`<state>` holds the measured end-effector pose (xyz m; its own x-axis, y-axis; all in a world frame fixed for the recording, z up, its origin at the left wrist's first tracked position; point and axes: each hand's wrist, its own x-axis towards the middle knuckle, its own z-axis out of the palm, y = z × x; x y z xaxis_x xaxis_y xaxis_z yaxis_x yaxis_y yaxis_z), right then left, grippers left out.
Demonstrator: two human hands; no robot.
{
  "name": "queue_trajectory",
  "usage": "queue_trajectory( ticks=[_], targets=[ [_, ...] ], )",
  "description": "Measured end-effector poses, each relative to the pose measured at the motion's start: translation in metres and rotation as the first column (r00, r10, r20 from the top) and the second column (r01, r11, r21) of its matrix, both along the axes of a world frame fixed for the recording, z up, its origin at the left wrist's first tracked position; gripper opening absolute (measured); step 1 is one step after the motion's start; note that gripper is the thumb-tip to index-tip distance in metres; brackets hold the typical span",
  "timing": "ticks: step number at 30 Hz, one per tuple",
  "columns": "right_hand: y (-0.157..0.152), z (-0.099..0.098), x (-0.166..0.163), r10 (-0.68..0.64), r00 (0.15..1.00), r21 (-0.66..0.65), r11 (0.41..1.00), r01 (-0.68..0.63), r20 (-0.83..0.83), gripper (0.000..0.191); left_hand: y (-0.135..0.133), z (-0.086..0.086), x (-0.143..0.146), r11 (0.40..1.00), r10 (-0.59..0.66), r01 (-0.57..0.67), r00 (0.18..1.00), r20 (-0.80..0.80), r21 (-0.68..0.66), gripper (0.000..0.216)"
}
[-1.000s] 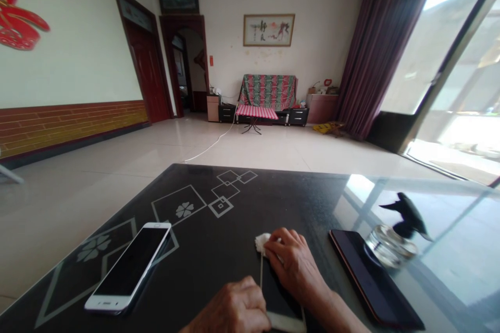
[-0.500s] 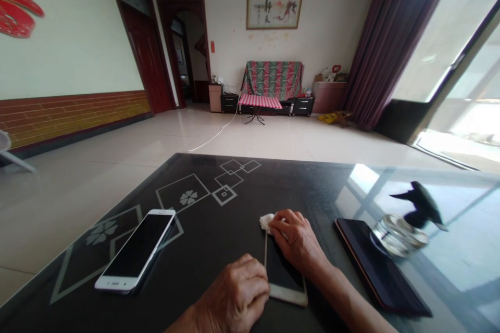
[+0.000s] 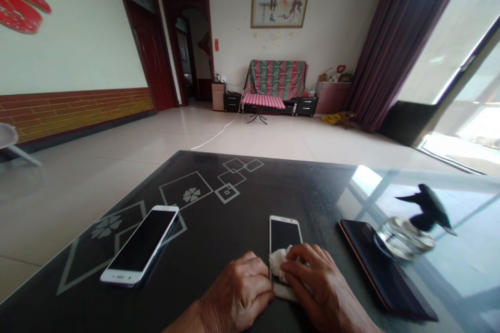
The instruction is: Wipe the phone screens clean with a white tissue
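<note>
A white-framed smartphone [image 3: 286,229] lies flat on the dark table, screen up. My left hand [image 3: 244,291], fingers curled, grips its lower left edge. In my right hand [image 3: 322,281] a crumpled white tissue [image 3: 279,263] is pinched and pressed on the lower half of the screen. The hands hide much of the phone's bottom end. Left of them rests a second white smartphone [image 3: 140,244], its screen dark. To the right lies a dark phone [image 3: 385,270] with a reddish edge. A clear spray bottle [image 3: 406,239] with a black trigger head stands beside it.
The glossy black table [image 3: 219,234] has grey square and flower patterns on its left side. Beyond its far edge is a tiled floor with a small checked-top table [image 3: 263,100]. A purple curtain [image 3: 406,36] hangs by the bright window at right.
My right hand has drawn the tissue from the phone's top end down toward its bottom, baring the upper screen. My left hand stays at the phone's edge. The view has shifted slightly.
</note>
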<state>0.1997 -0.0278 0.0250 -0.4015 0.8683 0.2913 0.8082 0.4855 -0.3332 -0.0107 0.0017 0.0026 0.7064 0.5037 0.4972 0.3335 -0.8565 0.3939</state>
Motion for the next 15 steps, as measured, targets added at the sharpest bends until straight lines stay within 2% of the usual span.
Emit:
queue_trajectory(
  ticks=[10, 12, 15],
  targets=[
    [0.073, 0.003, -0.014, -0.228, 0.968, 0.137, 0.967, 0.214, 0.102, 0.023, 0.000, 0.000, 0.001, 1.000, 0.002, -0.002, 1.000, 0.022, 0.001, 0.022],
    [0.077, 0.002, -0.017, -0.256, 0.960, 0.155, 0.959, 0.236, 0.118, 0.023, 0.000, 0.000, 0.001, 1.000, 0.002, -0.003, 1.000, 0.025, 0.008, 0.024],
    [0.070, 0.003, -0.020, -0.228, 0.965, 0.160, 0.965, 0.207, 0.130, 0.022, -0.001, -0.001, 0.001, 1.000, 0.009, -0.010, 1.000, 0.029, 0.016, 0.027]
  ],
)
